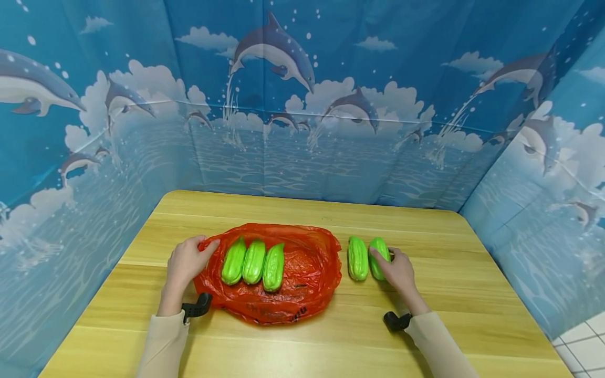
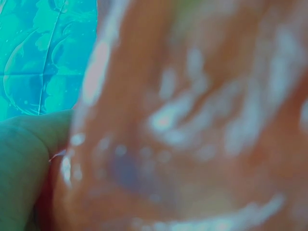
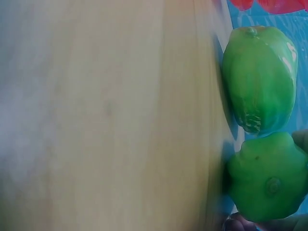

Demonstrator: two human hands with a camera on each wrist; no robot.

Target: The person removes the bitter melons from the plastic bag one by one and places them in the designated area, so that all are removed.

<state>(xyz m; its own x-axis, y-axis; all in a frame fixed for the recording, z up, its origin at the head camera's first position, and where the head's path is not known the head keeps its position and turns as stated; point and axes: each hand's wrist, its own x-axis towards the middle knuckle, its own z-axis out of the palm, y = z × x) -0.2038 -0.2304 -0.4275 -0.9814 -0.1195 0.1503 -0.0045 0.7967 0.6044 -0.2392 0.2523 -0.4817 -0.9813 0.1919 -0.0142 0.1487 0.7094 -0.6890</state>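
Note:
My left hand (image 1: 186, 262) pinches the left edge of a red plastic bag (image 1: 307, 268); in the left wrist view the glossy bag (image 2: 192, 144) blurs across most of the picture beside the hand (image 2: 24, 163). Three bright green, ridged gourds, like bitter melons, lie side by side on the bag, the middle gourd (image 1: 254, 261) between the other two. Right of the bag, my right hand (image 1: 398, 269) grips the outermost green gourd (image 1: 379, 257), thumb on its near side. Another gourd (image 1: 357, 258) lies just left of it, also visible above the gripped gourd (image 3: 269, 178) in the right wrist view.
A light wooden table (image 1: 378, 336) holds everything. Blue dolphin-print curtains (image 1: 302, 157) hang along its back and both sides. Black wrist devices (image 1: 397, 321) sit at both sleeve cuffs. White floor tiles (image 1: 583, 349) show at the lower right.

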